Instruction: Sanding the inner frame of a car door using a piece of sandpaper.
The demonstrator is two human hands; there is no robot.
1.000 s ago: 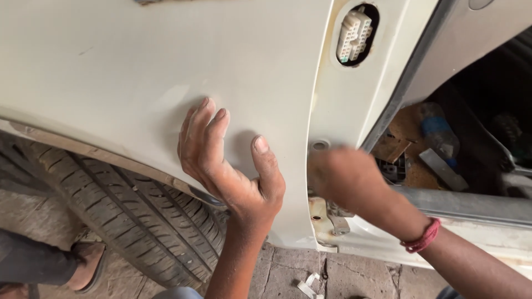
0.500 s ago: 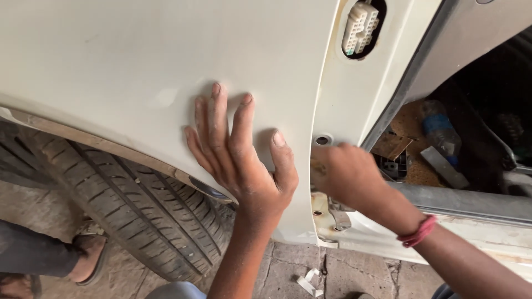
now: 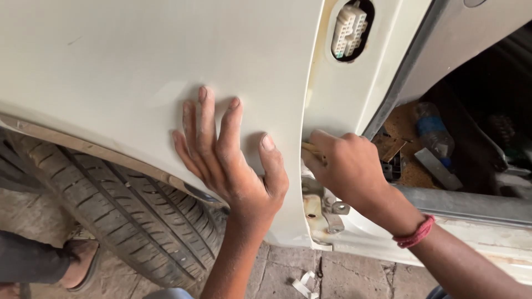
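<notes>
My left hand [image 3: 227,158] lies flat with fingers spread on the white car fender [image 3: 138,72], just above the wheel arch. My right hand [image 3: 343,166] is closed around a small tan piece, possibly sandpaper [image 3: 309,148], pressed against the fender's rear edge by the door pillar [image 3: 338,105]. A red band sits on my right wrist [image 3: 414,235]. Below that hand a door hinge [image 3: 321,207] sticks out of the pillar.
A black tyre [image 3: 116,216] fills the wheel arch at lower left. A white connector [image 3: 348,27] sits in an oval pillar opening. Through the open door I see a plastic bottle [image 3: 432,135] and debris on the car floor. Someone's sandalled foot [image 3: 77,263] rests at far left.
My left hand slid up the fender and spread its fingers flat. My right hand rose from beside the hinge to the fender's rear edge.
</notes>
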